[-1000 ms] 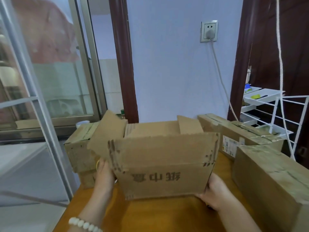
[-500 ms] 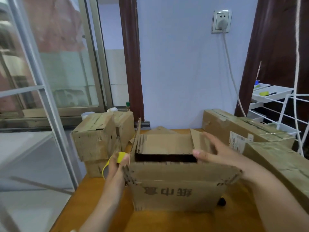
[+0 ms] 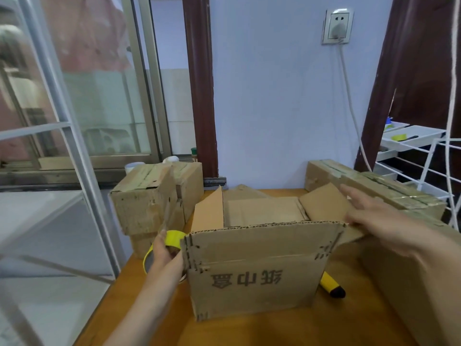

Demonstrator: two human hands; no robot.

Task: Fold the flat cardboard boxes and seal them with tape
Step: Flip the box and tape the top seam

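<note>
In the head view, the open-topped box [image 3: 254, 268] stood on the table [image 3: 274, 330], its flaps not yet folded down. The right end flap [image 3: 324, 203] would likely spring back up if the right hand [image 3: 371, 216], fingers straight and spread on it at the box's right edge, let go before tape held it. The left hand [image 3: 166, 255] gripped the yellow tape roll [image 3: 172, 238] just left of the box.

Two arms show: the left forearm [image 3: 147, 300] at the near left, the right forearm [image 3: 429, 248] at the near right. Both are bare from the wrist to the edge of view. The left hand [image 3: 166, 248] and right hand [image 3: 371, 216] are bare too, the right one slightly blurred, with slender fingers.
</note>
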